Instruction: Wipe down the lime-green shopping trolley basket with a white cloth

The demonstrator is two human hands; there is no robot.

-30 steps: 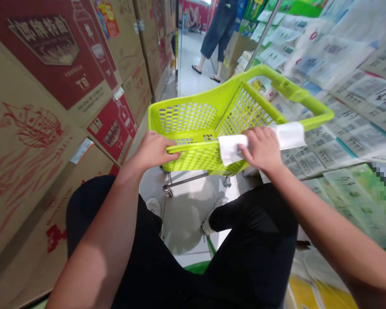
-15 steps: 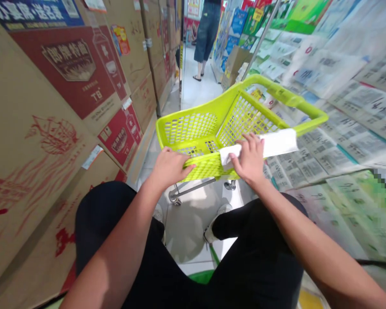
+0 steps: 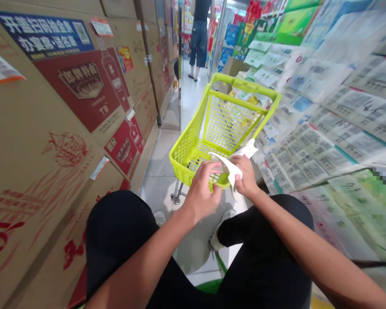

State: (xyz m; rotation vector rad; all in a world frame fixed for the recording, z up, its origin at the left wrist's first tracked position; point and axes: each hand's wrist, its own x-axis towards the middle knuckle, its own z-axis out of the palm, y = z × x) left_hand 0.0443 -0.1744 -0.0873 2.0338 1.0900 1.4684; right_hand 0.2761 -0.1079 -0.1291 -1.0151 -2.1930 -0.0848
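Note:
A yellow-green shopping cart (image 3: 180, 148) with a lattice basket stands before my knees, its handle at the far end. Over its near right rim, my right hand (image 3: 247, 175) is closed on a white cloth or paper wipe (image 3: 230, 165), which is folded and hangs down beside the thumb. My left hand (image 3: 206, 191) is at the near end of the basket, just left of the wipe. Its fingers are curved, with the thumb apart from them, and I see nothing held there. Whether its fingertips touch the wipe I cannot tell.
Stacked cardboard cartons (image 3: 67, 150) line the left side. On the right, packs in plastic wrap (image 3: 324, 141) form a sloping stack. A person (image 3: 200, 38) stands farther down the aisle. Part of a green object (image 3: 209, 286) shows between my legs.
The cart has turned, its handle end swinging left. My left hand has let go of the rim and moved right toward the wipe. My right hand has bunched the wipe, which lay flat along the rim.

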